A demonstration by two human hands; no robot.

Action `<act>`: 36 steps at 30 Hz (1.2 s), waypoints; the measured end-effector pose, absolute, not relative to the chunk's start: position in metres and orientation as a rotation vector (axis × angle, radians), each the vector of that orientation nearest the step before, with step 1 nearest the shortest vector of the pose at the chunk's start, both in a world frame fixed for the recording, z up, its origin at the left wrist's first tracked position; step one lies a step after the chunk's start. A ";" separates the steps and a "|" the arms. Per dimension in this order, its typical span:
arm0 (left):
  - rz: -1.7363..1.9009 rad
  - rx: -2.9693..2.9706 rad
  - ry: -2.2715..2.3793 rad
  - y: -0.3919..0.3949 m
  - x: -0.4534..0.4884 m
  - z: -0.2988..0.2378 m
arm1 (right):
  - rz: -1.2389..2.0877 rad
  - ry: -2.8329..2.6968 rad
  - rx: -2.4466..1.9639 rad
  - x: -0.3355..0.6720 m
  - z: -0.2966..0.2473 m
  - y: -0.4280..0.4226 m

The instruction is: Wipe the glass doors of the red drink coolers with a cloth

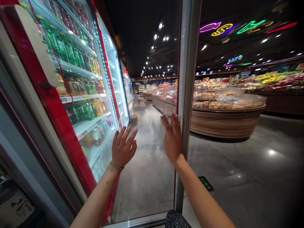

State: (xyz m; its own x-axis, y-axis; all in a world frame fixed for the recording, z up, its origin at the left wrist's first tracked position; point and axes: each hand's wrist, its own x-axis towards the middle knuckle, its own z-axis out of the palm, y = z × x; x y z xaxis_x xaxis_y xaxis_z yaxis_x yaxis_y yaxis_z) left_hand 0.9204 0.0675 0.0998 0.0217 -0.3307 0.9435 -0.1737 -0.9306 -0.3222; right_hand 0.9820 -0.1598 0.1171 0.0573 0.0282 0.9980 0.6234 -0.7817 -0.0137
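Note:
An open glass fridge door (152,142) stands in front of me, with a silver frame edge (187,79) on its right. My right hand (173,139) presses a small white cloth (165,118) flat against the glass beside that frame, fingers pointing up. My left hand (123,148) is raised with its fingers spread, holding nothing, between the door and the fridge; a green band circles its wrist. Whether the left palm touches the glass I cannot tell.
A red-framed drinks fridge (78,95) with shelves of bottles stands at left, more fridges beyond it. A round wooden food counter (225,123) stands at right, seen partly through the glass. The grey polished floor (249,177) carries a green exit marker (206,183).

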 end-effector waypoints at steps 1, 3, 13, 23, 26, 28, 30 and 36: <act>-2.044 -2.147 0.522 0.068 0.921 0.099 | -1.771 -0.653 -1.890 0.981 0.112 -0.155; -2.020 -2.143 0.496 0.068 0.923 0.097 | -1.753 -0.742 -1.908 0.980 0.107 -0.146; -1.957 -2.120 0.423 0.069 0.930 0.094 | -1.707 -0.702 -1.852 0.992 0.091 -0.143; -1.936 -2.095 0.384 0.070 0.943 0.092 | -1.739 -0.630 -1.810 1.013 0.062 -0.137; -1.936 -2.112 0.379 0.072 0.948 0.090 | -1.739 -0.765 -1.870 1.017 0.056 -0.134; -1.940 -2.113 0.376 0.073 0.951 0.090 | -1.735 -0.794 -1.879 1.022 0.063 -0.135; -1.940 -2.111 0.371 0.074 0.953 0.089 | -1.752 -0.705 -1.855 1.025 0.068 -0.138; -1.920 -2.101 0.375 0.074 0.952 0.092 | -1.848 -0.588 -1.845 1.021 0.078 -0.123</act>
State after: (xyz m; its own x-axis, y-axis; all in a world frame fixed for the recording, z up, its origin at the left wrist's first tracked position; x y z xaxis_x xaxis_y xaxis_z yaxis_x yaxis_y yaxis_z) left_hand 0.9524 0.0736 0.0921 0.0883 -0.3664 0.9263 -0.0087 -0.9301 -0.3671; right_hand 1.0214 -0.1233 0.0781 0.0060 -0.0224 0.9997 0.5964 -0.8024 -0.0216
